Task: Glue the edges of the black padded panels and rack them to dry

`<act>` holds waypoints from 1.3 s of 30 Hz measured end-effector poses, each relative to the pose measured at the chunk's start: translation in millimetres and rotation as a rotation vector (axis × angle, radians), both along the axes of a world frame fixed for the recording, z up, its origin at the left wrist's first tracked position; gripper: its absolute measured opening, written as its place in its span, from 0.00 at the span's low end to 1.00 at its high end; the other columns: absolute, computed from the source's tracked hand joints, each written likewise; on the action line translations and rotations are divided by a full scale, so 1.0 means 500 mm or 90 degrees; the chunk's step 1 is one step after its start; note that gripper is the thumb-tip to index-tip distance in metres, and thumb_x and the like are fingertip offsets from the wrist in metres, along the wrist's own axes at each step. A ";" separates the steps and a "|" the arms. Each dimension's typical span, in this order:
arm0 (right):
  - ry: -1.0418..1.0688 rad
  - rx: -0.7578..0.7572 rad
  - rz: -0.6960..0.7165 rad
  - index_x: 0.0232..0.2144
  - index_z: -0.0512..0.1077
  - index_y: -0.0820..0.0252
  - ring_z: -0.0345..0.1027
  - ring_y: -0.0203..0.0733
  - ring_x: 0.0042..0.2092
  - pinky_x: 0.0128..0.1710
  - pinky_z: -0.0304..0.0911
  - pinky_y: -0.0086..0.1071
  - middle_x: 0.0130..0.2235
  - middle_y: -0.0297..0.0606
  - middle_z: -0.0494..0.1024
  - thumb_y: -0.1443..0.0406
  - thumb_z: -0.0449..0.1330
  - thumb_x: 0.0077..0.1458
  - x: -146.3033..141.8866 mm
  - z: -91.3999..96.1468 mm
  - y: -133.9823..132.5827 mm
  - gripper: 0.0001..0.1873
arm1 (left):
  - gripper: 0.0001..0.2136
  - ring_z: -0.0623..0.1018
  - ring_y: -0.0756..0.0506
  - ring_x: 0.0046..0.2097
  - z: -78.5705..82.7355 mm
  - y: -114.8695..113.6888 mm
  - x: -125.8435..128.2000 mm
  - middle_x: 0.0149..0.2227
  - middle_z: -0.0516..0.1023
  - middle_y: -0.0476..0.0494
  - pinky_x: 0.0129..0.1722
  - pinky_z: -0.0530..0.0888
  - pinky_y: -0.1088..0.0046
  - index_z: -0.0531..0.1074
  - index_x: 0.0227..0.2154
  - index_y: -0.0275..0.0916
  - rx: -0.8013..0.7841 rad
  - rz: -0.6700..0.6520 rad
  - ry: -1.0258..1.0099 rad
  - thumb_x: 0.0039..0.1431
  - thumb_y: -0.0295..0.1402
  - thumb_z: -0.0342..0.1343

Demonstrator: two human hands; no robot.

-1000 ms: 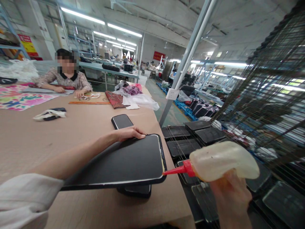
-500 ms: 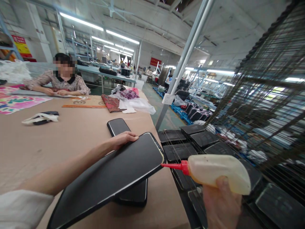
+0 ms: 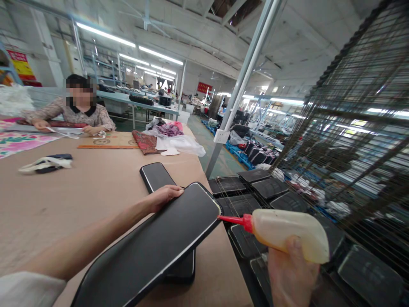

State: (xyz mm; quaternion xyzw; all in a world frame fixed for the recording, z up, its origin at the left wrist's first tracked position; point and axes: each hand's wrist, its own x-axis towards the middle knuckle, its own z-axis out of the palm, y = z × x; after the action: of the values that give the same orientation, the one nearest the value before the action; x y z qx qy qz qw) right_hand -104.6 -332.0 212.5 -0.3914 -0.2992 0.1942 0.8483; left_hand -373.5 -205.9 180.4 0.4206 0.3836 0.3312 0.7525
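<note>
Black panel is angled more diagonally than a second ago, held across a dark panel on the brown table. Left hand is pinching the black one's far edge, right hand is wrapped around a squeeze bottle with yellowish liquid inside, red nozzle right at the top panel's right corner, can't tell if it's actually touching

Black, pale-edged panel with rounded corners, slanting from the left grip at its far edge, cloudy squeeze bottle sideways in the right grip, red nozzle pointing left at the panel's corner
</note>
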 end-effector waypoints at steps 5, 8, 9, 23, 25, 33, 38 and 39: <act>0.003 -0.011 0.009 0.46 0.66 0.56 0.62 0.45 0.48 0.53 0.51 0.49 0.46 0.37 0.69 0.64 0.64 0.42 -0.006 -0.003 -0.001 0.26 | 0.11 0.74 0.48 0.25 0.002 -0.005 0.002 0.24 0.75 0.46 0.25 0.71 0.73 0.70 0.27 0.34 -0.010 0.004 -0.008 0.43 0.36 0.61; -0.003 -0.016 0.011 0.47 0.66 0.57 0.62 0.45 0.48 0.53 0.51 0.49 0.46 0.38 0.69 0.64 0.63 0.44 -0.009 -0.005 -0.001 0.25 | 0.11 0.74 0.48 0.25 -0.002 -0.004 0.000 0.24 0.74 0.46 0.26 0.71 0.73 0.70 0.26 0.34 -0.013 0.013 -0.012 0.43 0.36 0.61; -0.006 -0.018 0.013 0.47 0.66 0.57 0.62 0.45 0.48 0.53 0.51 0.49 0.46 0.38 0.69 0.64 0.62 0.44 -0.010 -0.005 0.000 0.24 | 0.11 0.74 0.49 0.25 -0.004 -0.003 -0.001 0.24 0.74 0.46 0.26 0.71 0.73 0.70 0.26 0.34 -0.016 0.016 -0.012 0.43 0.36 0.61; 0.014 -0.044 0.054 0.43 0.68 0.60 0.59 0.49 0.52 0.54 0.49 0.51 0.45 0.39 0.70 0.67 0.63 0.39 -0.022 -0.006 0.007 0.24 | 0.12 0.74 0.49 0.24 -0.005 -0.002 -0.001 0.23 0.74 0.48 0.25 0.71 0.75 0.67 0.26 0.35 -0.042 0.034 -0.009 0.42 0.36 0.62; 0.023 -0.051 0.059 0.43 0.68 0.59 0.58 0.49 0.52 0.54 0.48 0.51 0.45 0.39 0.70 0.67 0.64 0.38 -0.023 -0.006 0.007 0.25 | 0.12 0.74 0.49 0.24 -0.006 -0.002 -0.001 0.23 0.74 0.48 0.25 0.71 0.75 0.67 0.26 0.36 -0.047 0.036 -0.009 0.43 0.36 0.62; 0.029 -0.057 0.072 0.43 0.69 0.59 0.58 0.49 0.51 0.55 0.44 0.52 0.46 0.39 0.70 0.66 0.64 0.37 -0.027 -0.011 0.009 0.26 | 0.11 0.74 0.49 0.25 -0.002 -0.005 0.002 0.24 0.74 0.47 0.26 0.71 0.74 0.66 0.27 0.36 -0.058 0.034 0.001 0.45 0.36 0.60; 0.018 -0.079 0.091 0.46 0.66 0.58 0.58 0.48 0.51 0.55 0.43 0.52 0.46 0.39 0.69 0.65 0.63 0.40 -0.026 -0.021 0.006 0.27 | 0.12 0.74 0.49 0.24 -0.005 0.000 0.002 0.23 0.74 0.47 0.25 0.72 0.73 0.67 0.27 0.35 -0.059 0.034 0.008 0.43 0.36 0.61; 0.019 -0.082 0.090 0.46 0.67 0.58 0.58 0.48 0.51 0.55 0.43 0.52 0.47 0.40 0.69 0.64 0.63 0.40 -0.027 -0.022 0.005 0.26 | 0.12 0.74 0.49 0.24 -0.006 0.001 0.002 0.24 0.74 0.47 0.25 0.72 0.73 0.67 0.27 0.35 -0.058 0.033 0.008 0.43 0.36 0.61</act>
State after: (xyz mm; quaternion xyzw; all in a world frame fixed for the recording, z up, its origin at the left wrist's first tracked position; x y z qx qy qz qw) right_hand -118.1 -329.5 201.4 -0.4201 -0.3003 0.2787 0.8098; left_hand -372.5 -205.4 177.3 0.3780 0.4137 0.3302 0.7595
